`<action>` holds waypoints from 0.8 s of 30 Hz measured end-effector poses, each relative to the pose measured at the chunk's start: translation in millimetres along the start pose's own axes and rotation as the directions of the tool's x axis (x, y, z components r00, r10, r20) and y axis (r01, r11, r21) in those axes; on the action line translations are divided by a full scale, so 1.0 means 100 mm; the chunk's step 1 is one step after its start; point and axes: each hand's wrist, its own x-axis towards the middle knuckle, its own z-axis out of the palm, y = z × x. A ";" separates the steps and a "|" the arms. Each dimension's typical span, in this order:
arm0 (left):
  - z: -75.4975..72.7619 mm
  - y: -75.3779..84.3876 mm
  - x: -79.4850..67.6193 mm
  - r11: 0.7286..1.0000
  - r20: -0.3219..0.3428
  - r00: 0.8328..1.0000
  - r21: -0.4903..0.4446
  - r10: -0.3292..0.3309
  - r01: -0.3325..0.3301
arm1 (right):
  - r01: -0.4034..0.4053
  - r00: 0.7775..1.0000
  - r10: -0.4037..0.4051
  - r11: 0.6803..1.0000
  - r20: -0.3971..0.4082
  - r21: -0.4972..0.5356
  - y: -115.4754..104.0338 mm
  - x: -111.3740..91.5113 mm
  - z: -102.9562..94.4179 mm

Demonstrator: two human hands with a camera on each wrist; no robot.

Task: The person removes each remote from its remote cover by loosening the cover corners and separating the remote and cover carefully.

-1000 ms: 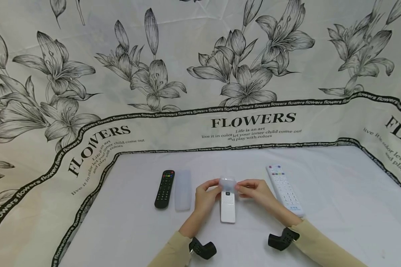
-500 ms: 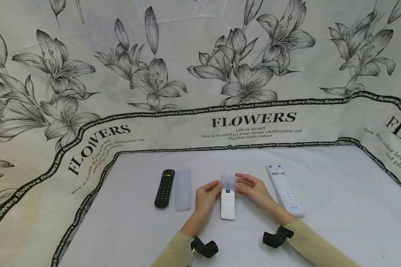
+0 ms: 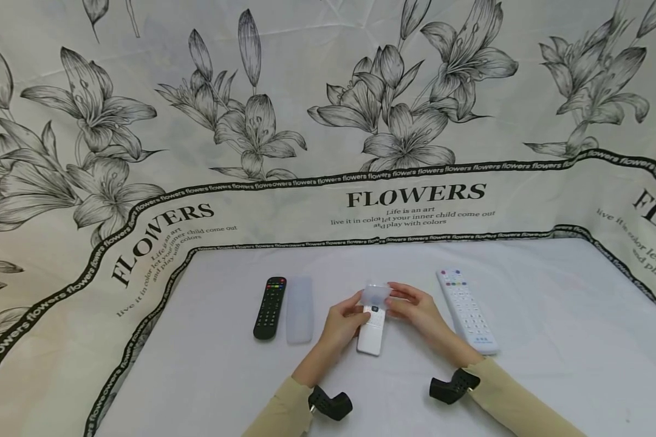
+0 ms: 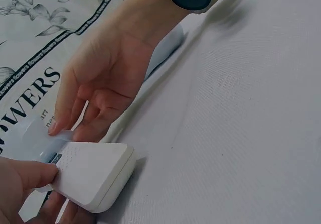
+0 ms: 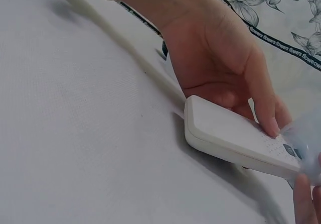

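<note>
My left hand point(image 3: 339, 321) grips a slim white remote control point(image 3: 370, 340), thumb on its upper face and fingers underneath. A rounded near end and a small dark patch farther up show in the left wrist view. A clear plastic sleeve point(image 3: 376, 294) covers the remote's far end, while the near part is bare. My right hand point(image 3: 418, 309) pinches the sleeve's right edge between thumb and fingers. In the right wrist view the remote point(image 5: 230, 133) is tilted slightly off the cloth, and the sleeve point(image 5: 306, 138) looks thin and crinkled.
Left of the hands lie a black remote control point(image 3: 269, 308) and a flat translucent sleeve point(image 3: 299, 311). A longer white remote control point(image 3: 467, 312) with many buttons lies beside the right forearm. White cloth point(image 3: 213, 382) covers the table, and a flower-printed curtain point(image 3: 284, 209) stands behind.
My left thumb has moved from the sleeve's edge down onto the remote's face. The remote has turned slightly, its near end swinging left. The right fingers still hold the sleeve.
</note>
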 end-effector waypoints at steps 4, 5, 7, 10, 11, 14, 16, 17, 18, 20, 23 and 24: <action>-0.01 0.00 0.00 0.999 -0.009 1.000 -0.022 -0.023 0.023 | 0.002 1.000 -0.002 1.000 0.005 0.003 -0.04 0.01 -0.02; 0.00 0.00 0.00 0.999 -0.016 0.999 -0.031 -0.037 0.036 | 0.008 1.000 -0.008 1.000 0.011 0.000 -0.04 0.01 -0.02; 0.00 0.01 0.00 0.997 -0.035 0.997 -0.037 -0.070 0.069 | 0.025 0.999 -0.025 1.000 0.024 -0.003 -0.07 0.02 -0.03; 0.02 0.03 0.00 0.993 -0.062 0.991 -0.037 -0.118 0.116 | 0.037 0.998 -0.037 0.999 0.048 -0.017 -0.09 0.04 -0.05; 0.02 0.04 0.00 0.991 -0.070 0.989 -0.036 -0.130 0.128 | 0.034 0.998 -0.033 0.999 0.051 -0.020 -0.10 0.04 -0.05; 0.03 0.07 -0.02 0.989 -0.075 0.986 -0.041 -0.146 0.143 | 0.019 0.997 -0.019 1.000 0.072 -0.012 -0.12 0.05 -0.07; 0.03 0.08 -0.03 0.987 -0.069 0.986 -0.054 -0.153 0.150 | 0.002 0.996 -0.002 1.000 0.094 0.008 -0.13 0.06 -0.08; 0.03 0.08 -0.04 0.987 -0.068 0.986 -0.059 -0.153 0.149 | -0.007 0.994 0.004 1.000 0.105 0.022 -0.13 0.06 -0.09; 0.03 0.08 -0.05 0.987 -0.068 0.986 -0.064 -0.152 0.148 | -0.011 0.993 0.007 0.999 0.120 0.038 -0.13 0.07 -0.09; 0.04 0.09 -0.06 0.986 -0.070 0.986 -0.072 -0.153 0.148 | -0.028 0.989 0.018 0.997 0.146 0.067 -0.14 0.08 -0.10; 0.04 0.11 -0.08 0.987 -0.079 0.986 -0.083 -0.147 0.141 | -0.053 0.984 0.036 0.994 0.173 0.095 -0.15 0.09 -0.11; 0.04 0.11 -0.08 0.986 -0.081 0.986 -0.088 -0.146 0.139 | -0.060 0.983 0.042 0.993 0.179 0.098 -0.16 0.09 -0.12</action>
